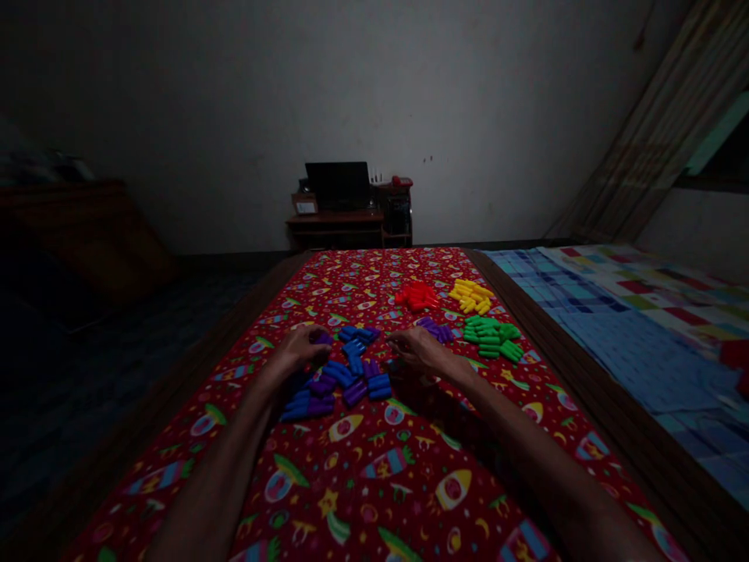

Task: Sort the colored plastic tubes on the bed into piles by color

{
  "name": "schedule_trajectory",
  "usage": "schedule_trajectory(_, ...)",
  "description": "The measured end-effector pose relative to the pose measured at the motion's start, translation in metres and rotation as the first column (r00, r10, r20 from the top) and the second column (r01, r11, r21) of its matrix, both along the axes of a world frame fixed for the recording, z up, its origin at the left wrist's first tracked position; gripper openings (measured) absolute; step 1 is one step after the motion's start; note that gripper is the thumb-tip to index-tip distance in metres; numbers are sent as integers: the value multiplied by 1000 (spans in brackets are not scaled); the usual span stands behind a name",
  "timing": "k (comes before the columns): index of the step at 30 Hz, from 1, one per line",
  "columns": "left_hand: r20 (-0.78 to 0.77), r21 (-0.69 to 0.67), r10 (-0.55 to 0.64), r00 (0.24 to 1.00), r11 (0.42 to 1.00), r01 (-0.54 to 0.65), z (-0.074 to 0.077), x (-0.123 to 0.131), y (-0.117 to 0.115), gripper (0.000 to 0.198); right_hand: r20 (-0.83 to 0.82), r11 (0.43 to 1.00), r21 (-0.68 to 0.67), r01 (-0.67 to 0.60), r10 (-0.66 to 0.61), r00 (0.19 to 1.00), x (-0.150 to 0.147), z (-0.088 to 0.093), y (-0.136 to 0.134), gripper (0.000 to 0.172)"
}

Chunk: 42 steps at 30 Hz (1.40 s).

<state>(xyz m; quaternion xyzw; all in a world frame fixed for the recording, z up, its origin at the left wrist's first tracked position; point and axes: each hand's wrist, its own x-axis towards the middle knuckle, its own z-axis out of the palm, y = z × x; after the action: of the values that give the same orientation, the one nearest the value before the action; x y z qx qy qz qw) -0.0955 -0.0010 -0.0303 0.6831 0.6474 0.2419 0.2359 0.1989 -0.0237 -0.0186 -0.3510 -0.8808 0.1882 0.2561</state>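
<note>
In the head view, the left hand (299, 348) has its thumb and fingers closed on a purple piece (321, 338) at the left edge of a mixed cluster of blue and purple stick-shaped pieces (354, 349), which lies between the two hands on the red rocket-print cloth (374, 499). The right hand (418, 348) hovers with curled fingers just right of that cluster, its grip too dark to tell, near a small purple pile (438, 329). Beyond it sit separate green (491, 337), red (417, 296) and yellow piles (471, 296).
</note>
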Motion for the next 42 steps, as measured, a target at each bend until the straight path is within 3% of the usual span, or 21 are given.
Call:
schedule_trajectory(4,221,100,-49,974,995,27,2,37,-4,57,-124,997,-44,59,-64,990,-4,-3,-3,29)
schedule_trajectory(8,197,174,-210,958,969,176,7,80,-17,61,-203,990,-133,49,-76,976,-9,-9,-1,42)
schedule_trajectory(11,137,171,-265,954,955,241,12,96,-27,58,-144,991,-127,48,-66,987,-11,-12,1,26)
schedule_trajectory(14,92,136,-286,954,953,272,15,87,-26,50,-44,988,-78,131,-135,990,-10,-9,1,17)
schedule_trajectory(18,-25,80,-195,980,977,197,20,51,-15,32,97,970,-58,236,-230,968,8,5,7,20)
schedule_trajectory(21,-73,-26,-186,980,983,184,26,33,-9,30,104,936,-19,352,-348,932,33,14,18,24)
schedule_trajectory(25,-111,-8,-322,940,946,323,27,47,-19,37,183,893,-50,446,-431,883,59,11,30,37)
schedule_trajectory(29,-278,-37,-505,817,856,516,12,75,-35,37,178,870,-50,490,-475,862,68,4,33,38)
schedule_trajectory(31,-329,-35,-505,798,851,524,6,80,-39,35,130,860,-4,511,-506,853,69,6,33,37)
schedule_trajectory(33,-332,9,-454,827,875,484,3,80,-37,32,78,851,39,523,-525,848,68,11,33,36)
schedule_trajectory(36,-236,124,-325,916,925,360,8,81,-33,35,2,890,2,457,-457,890,55,19,27,34)
schedule_trajectory(38,-123,201,-274,954,934,295,12,88,-33,39,-43,945,-76,318,-322,946,38,21,18,34)
schedule_trajectory(40,-19,250,-285,958,927,280,15,95,-35,41,-68,979,-140,148,-159,985,17,19,8,34)
schedule_trajectory(42,47,257,-326,944,917,304,16,101,-38,41,-67,986,-148,71,-82,994,2,16,0,29)
